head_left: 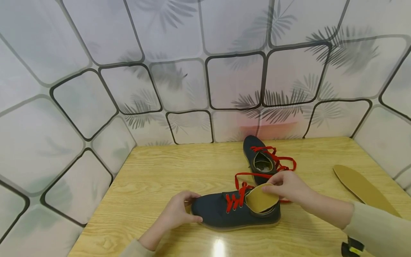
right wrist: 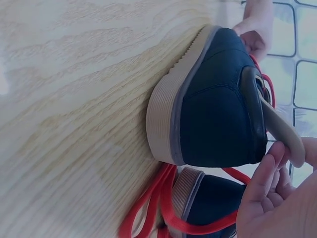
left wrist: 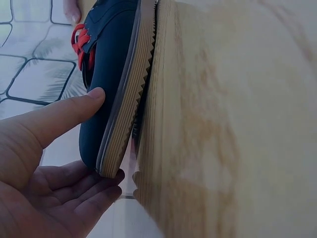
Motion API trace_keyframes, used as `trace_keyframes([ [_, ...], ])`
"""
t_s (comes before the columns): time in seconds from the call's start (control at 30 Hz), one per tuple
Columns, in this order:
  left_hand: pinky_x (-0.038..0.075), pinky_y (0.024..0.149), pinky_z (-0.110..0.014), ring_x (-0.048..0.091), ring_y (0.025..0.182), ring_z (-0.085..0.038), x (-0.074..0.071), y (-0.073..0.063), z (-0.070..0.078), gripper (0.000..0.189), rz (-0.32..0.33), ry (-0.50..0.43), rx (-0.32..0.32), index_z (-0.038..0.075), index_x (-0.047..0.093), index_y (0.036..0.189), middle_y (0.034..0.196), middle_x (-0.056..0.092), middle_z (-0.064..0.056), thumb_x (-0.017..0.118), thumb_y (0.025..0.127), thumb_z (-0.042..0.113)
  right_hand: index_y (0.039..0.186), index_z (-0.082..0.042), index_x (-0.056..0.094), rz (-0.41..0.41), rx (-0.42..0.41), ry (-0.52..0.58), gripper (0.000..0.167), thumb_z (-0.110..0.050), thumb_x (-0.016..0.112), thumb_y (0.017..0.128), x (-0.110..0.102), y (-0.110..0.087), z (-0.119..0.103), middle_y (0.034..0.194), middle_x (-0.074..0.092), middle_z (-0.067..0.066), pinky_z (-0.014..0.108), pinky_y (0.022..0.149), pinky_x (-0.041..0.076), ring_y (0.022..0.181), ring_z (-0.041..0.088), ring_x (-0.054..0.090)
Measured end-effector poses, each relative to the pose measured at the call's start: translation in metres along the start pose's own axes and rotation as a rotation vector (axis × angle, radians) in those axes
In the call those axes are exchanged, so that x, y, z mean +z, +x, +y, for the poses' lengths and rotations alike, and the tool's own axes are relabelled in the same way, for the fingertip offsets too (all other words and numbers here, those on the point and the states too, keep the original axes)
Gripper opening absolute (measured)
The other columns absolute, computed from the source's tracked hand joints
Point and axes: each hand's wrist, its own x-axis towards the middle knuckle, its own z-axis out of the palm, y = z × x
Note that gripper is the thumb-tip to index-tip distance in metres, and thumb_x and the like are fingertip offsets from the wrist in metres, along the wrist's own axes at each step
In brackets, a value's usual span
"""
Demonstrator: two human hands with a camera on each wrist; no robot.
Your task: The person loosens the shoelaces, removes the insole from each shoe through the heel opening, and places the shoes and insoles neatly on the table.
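Observation:
A dark blue shoe [head_left: 212, 210] with red laces lies sideways on the table, toe to the left. My left hand [head_left: 178, 210] grips its toe, thumb on the near side and fingers round the far side. In the left wrist view the thumb presses the upper [left wrist: 111, 64] beside the ribbed sole. A tan insole [head_left: 258, 200] sticks up out of the shoe's opening, its front part hidden inside. My right hand [head_left: 289, 185] pinches the insole's heel end between thumb and fingers. In the right wrist view the insole [right wrist: 282, 129] slants out over the heel collar.
Behind stands a second dark blue shoe [head_left: 250, 144], its red laces [head_left: 287, 158] loose and trailing toward the first shoe. Another tan insole [head_left: 363, 182] lies at the right of the wooden table [head_left: 154, 171]. A patterned curtain-like wall [head_left: 183, 85] surrounds the table's back and sides.

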Motion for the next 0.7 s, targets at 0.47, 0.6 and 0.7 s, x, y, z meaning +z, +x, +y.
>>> trace_keyframes([
  [0.47,0.061,0.105,-0.046,0.068,0.12,-0.04,0.0,-0.001,0.001,0.06,0.004,0.028,-0.002,-0.002,0.07,0.128,0.129,0.07,-0.018,0.097,0.076,0.01,0.096,-0.001,0.078,0.0,0.053,0.025,0.022,-0.023,0.076,0.098,-0.012,-0.006,0.007,0.079,0.067,-0.006,0.028,0.064,0.059,0.072,0.008,0.061],
  [0.6,0.061,0.105,-0.047,0.068,0.12,-0.041,0.0,-0.001,0.001,0.06,0.004,0.027,-0.005,-0.002,0.07,0.128,0.13,0.069,-0.019,0.097,0.076,0.009,0.093,-0.002,0.078,0.027,0.069,0.002,0.023,-0.025,0.075,0.097,-0.013,-0.007,0.007,0.082,0.065,-0.004,0.027,0.065,0.055,0.075,0.01,0.058],
  [0.7,0.061,0.105,-0.046,0.068,0.121,-0.042,0.0,0.0,0.001,0.06,0.004,0.027,-0.004,-0.002,0.07,0.128,0.13,0.069,-0.019,0.097,0.076,0.009,0.095,-0.003,0.079,0.043,0.076,-0.028,0.023,-0.026,0.073,0.097,-0.016,-0.007,0.008,0.086,0.066,-0.004,0.027,0.068,0.05,0.079,0.012,0.056],
])
